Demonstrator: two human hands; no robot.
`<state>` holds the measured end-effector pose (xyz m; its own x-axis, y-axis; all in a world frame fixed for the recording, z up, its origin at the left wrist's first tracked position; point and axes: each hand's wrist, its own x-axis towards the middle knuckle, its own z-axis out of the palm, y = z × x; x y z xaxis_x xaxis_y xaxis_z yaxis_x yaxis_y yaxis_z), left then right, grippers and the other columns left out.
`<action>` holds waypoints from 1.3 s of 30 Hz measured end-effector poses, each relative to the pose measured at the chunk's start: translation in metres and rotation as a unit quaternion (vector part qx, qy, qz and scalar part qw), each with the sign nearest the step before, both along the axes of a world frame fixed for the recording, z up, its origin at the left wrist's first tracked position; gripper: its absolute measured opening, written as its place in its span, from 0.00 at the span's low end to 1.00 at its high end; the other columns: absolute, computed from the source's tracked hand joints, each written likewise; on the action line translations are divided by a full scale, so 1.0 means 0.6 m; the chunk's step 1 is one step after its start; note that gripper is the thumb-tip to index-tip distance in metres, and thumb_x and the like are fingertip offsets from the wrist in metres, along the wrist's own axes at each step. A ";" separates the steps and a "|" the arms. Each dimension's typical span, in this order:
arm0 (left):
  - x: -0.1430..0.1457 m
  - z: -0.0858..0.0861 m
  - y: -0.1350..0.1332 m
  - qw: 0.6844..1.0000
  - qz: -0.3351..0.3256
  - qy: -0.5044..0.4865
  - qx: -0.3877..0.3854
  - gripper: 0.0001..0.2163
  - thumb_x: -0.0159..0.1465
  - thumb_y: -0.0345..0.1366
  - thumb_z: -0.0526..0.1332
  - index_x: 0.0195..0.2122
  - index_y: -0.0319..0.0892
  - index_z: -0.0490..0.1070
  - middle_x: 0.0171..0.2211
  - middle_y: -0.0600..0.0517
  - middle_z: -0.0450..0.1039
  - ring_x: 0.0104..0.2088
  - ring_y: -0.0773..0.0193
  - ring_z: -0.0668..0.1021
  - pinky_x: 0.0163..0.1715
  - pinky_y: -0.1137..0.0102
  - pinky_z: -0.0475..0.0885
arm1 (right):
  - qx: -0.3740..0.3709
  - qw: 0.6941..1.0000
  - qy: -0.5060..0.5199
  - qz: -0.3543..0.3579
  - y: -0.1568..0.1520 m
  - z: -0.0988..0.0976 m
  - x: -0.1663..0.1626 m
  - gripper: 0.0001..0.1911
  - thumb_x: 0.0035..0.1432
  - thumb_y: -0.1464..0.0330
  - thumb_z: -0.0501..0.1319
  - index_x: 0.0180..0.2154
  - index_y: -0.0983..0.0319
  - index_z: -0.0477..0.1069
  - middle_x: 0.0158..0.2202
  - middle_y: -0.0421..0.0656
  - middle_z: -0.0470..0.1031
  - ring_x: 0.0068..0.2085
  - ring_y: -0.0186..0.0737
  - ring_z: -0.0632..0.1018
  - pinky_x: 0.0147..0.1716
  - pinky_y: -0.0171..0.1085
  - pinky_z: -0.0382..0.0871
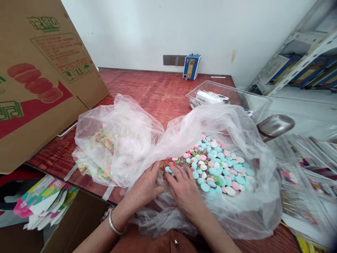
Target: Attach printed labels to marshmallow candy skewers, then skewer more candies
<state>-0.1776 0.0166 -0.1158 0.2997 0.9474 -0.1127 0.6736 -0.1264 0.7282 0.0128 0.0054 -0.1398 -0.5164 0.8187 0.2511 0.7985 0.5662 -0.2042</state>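
A large clear plastic bag lies spread wide with its mouth toward me. Inside it are many flat round pieces in pale blue, pink and white, like candies. At its left side sit small coloured ring-shaped pieces, like cereal loops. My right hand reaches into the bag, fingers spread and resting on the pieces; what lies under the fingertips is partly hidden. My left hand rests at the bag's left edge, thumb apart from the fingers, touching the plastic. Left of it lies a second plastic bag holding coloured rings.
A big cardboard box stands at left. Behind the bag are a clear plastic tray with small items and a metal scoop. A blue device stands by the wall socket. Packaged sheets lie at right.
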 end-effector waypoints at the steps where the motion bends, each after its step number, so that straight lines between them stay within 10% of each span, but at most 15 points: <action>1: -0.004 0.003 0.003 1.000 0.005 -0.009 -0.011 0.41 0.52 0.29 0.69 0.66 0.42 0.53 0.63 0.37 0.63 0.62 0.47 0.67 0.61 0.52 0.63 | 0.000 1.000 -0.005 -0.023 -0.011 -0.006 0.013 0.14 0.65 0.70 0.59 0.51 0.57 0.73 0.58 0.50 0.72 0.59 0.51 0.70 0.62 0.56 0.54; 7: -0.005 0.016 0.014 0.977 0.083 -0.181 -0.075 0.25 0.57 0.40 0.69 0.55 0.42 0.68 0.56 0.41 0.72 0.58 0.48 0.71 0.60 0.51 0.62 | -0.002 0.995 -0.045 -0.085 -0.061 -0.006 0.092 0.12 0.61 0.77 0.57 0.39 0.60 0.76 0.53 0.53 0.75 0.55 0.53 0.73 0.53 0.51 0.64; 13: 0.036 0.040 0.051 0.775 0.262 -0.527 -0.230 0.20 0.66 0.53 0.57 0.52 0.46 0.70 0.63 0.45 0.65 0.62 0.54 0.69 0.57 0.60 0.68 | -0.014 0.999 0.034 -0.007 -0.050 0.022 -0.009 0.13 0.63 0.65 0.61 0.49 0.59 0.74 0.55 0.48 0.75 0.59 0.54 0.69 0.61 0.57 0.53; 16: 0.049 0.043 0.081 0.729 0.306 -0.562 -0.241 0.20 0.68 0.54 0.53 0.48 0.43 0.71 0.59 0.44 0.68 0.59 0.59 0.71 0.55 0.67 0.69 | -0.049 0.994 0.025 0.090 -0.070 0.014 -0.045 0.09 0.62 0.65 0.63 0.43 0.60 0.75 0.48 0.45 0.78 0.51 0.49 0.74 0.54 0.51 0.61; 24: 0.050 0.020 0.093 0.733 0.323 -0.557 -0.220 0.20 0.67 0.54 0.54 0.41 0.42 0.73 0.48 0.45 0.75 0.54 0.60 0.75 0.54 0.69 0.71 | -0.011 0.998 0.051 0.018 -0.016 0.006 -0.027 0.11 0.66 0.68 0.58 0.48 0.58 0.74 0.53 0.45 0.76 0.56 0.50 0.70 0.57 0.52 0.56; 31: 0.045 0.012 0.079 0.762 0.324 -0.516 -0.219 0.14 0.69 0.46 0.55 0.40 0.43 0.75 0.51 0.46 0.77 0.57 0.62 0.74 0.61 0.65 0.66 | 0.030 0.975 0.001 -0.221 -0.010 0.003 0.043 0.11 0.64 0.67 0.60 0.48 0.59 0.75 0.54 0.50 0.76 0.56 0.54 0.71 0.56 0.55 0.60; 39: 0.064 0.034 0.052 0.826 0.264 -0.445 -0.225 0.13 0.61 0.42 0.65 0.46 0.48 0.77 0.54 0.54 0.76 0.62 0.59 0.71 0.59 0.68 0.70 | 0.078 0.993 -0.012 -0.084 -0.108 0.022 0.012 0.17 0.70 0.60 0.47 0.38 0.54 0.74 0.47 0.36 0.80 0.53 0.40 0.75 0.60 0.46 0.64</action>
<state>-0.1390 0.0480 -0.0956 0.0114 0.8949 -0.4461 -0.2791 0.4313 0.8580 0.0202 -0.0595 -0.1266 -0.3825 0.8462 0.3709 0.8881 0.4475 -0.1052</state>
